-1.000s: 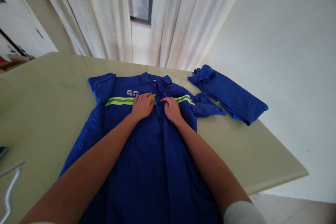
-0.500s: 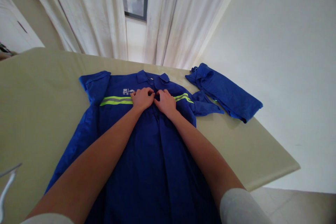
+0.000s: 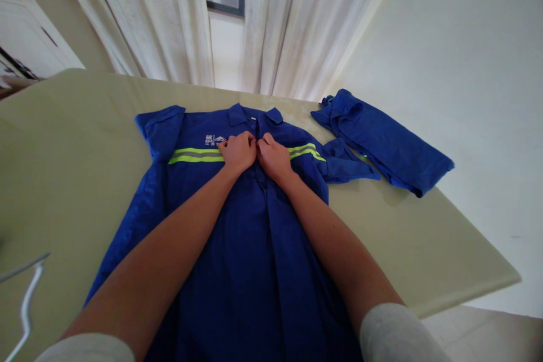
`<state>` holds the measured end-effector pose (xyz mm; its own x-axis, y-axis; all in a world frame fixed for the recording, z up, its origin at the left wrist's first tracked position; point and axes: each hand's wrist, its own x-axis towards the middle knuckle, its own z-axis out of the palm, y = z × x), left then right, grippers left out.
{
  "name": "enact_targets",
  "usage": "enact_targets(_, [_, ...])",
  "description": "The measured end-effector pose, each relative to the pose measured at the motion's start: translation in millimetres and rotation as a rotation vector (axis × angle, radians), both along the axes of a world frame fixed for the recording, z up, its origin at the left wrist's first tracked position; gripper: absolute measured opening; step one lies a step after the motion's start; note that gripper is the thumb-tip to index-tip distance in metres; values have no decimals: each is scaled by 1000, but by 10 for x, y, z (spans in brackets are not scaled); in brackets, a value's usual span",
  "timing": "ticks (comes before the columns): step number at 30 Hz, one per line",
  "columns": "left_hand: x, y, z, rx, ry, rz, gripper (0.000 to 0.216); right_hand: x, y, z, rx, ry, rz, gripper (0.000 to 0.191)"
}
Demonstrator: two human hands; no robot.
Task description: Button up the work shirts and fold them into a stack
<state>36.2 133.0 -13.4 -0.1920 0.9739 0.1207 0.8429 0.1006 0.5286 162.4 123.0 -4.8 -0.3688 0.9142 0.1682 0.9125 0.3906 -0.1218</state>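
Observation:
A blue work jacket (image 3: 229, 226) with a collar, a white chest print and a yellow-and-silver reflective stripe lies front up, its collar away from me. At the front opening, level with the stripe, my left hand (image 3: 238, 151) is closed with its fingertips on the fabric. Right beside it, my right hand (image 3: 274, 156) pinches the other side of the opening. The two hands nearly touch. Whatever small part sits between the fingertips is hidden. A button shows just below the collar.
A folded blue garment (image 3: 390, 141) lies at the table's right edge, close to the jacket's sleeve. The pale table (image 3: 85, 181) runs beneath everything. A white hanger (image 3: 27, 300) is at the lower left. Curtains (image 3: 161, 22) and a wall (image 3: 466, 68) stand behind.
My two hands have drawn closer together at the jacket's front opening, and the right fingers have curled in more. The view has shifted slightly, showing more of the hanger.

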Motion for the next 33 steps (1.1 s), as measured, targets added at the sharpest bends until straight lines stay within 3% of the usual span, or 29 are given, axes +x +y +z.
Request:
enact_targets(7, [-2, -42, 24, 71, -43, -84, 22, 81, 63, -50, 17, 168, -100, 36])
enact_targets(13, [-31, -14, -18, 66, 1, -182, 35, 137, 89, -47, 81, 303, -112, 23])
enact_targets(16, [-46, -15, -43, 63, 91, -239, 32, 191, -113, 25, 167, 330, -3, 22])
enact_targets(19, [-44, -19, -51, 102, 114, -274, 38, 301, -467, 66, 57, 317, 136, 23])
enact_targets(24, [0, -62, -15, 204, 97, -338, 50, 460, -952, 0, -83, 301, 91, 20])
enact_targets(28, [-5, -211, 8, 271, 116, -458, 39, 456, -994, -37, -35, 237, 89, 19])
enact_targets(33, [-75, -485, -17, 205, 45, -548, 30, 397, -943, -14, -1, 141, 69, 22])
